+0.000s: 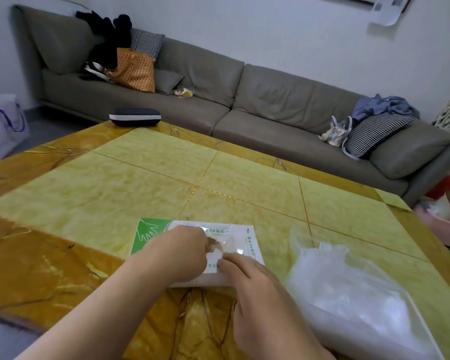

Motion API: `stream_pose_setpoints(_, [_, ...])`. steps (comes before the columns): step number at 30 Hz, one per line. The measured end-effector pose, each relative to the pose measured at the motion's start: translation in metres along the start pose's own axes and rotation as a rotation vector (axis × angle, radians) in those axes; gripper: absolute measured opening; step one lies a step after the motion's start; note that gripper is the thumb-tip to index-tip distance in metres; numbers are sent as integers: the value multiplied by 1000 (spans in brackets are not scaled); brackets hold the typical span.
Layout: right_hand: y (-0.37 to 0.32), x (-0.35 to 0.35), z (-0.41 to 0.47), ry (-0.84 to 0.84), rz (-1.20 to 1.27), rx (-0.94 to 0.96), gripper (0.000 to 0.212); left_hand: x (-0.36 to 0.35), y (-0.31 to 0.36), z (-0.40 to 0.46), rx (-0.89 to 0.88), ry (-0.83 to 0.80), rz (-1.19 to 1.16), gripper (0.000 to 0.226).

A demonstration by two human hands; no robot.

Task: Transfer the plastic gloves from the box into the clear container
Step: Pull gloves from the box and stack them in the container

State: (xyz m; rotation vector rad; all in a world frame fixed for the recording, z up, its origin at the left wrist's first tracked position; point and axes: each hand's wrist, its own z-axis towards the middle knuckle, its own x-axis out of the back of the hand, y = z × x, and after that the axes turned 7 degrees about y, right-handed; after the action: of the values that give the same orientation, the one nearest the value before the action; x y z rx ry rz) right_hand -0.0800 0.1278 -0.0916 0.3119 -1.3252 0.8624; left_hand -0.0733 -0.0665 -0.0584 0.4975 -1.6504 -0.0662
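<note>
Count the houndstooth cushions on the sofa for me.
2. One houndstooth cushion leans on the backrest at the far left, behind the orange bag. The other lies on the seat at the right end, below the blue clothes. Clutter may hide more.

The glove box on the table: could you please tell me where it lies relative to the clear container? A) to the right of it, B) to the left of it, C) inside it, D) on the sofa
B: the glove box lies flat on the table under both hands, while the clear container, already stuffed with plastic gloves, stands to its right.
</note>
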Motion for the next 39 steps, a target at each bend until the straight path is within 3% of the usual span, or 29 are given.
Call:
stream_pose_setpoints(2, [0,1,0,-13,3,12,72,-3,8,-5,-32,-35,92,18])
stream_pose_setpoints(6, [2,-1,-2,-26,4,32,73,-2,20,-13,-7,-12,118,14])
stream_pose_setpoints(9, [6,-3,-4,-12,6,15,71,-3,20,-17,44,98,61,27])
stream_pose_setpoints(14, [1,7,1,-119,9,39,73,17,9,-25,14,479,-291,10])
stream_pose_setpoints(20, [-2,9,0,-110,8,33,74,22,5,-23,17,736,-589,18])
stream_pose_setpoints(23, [-2,8,0,-111,29,32,73,33,11,-29,-4,836,-892,18])
stream_pose_setpoints(28, [1,6,0,-103,48,39,74,50,14,-36,33,745,-1490,14])
stream_pose_setpoints(34, [-8,26,0,7,212,-139,54,42,20,-36,91,471,-1771,18])
stream_pose_setpoints(36, [-10,40,-1,94,517,-208,47,34,25,-35,83,391,-1812,20])
stream_pose_setpoints(39, [-10,64,-4,130,1248,-391,35,28,35,-36,77,330,-1831,21])
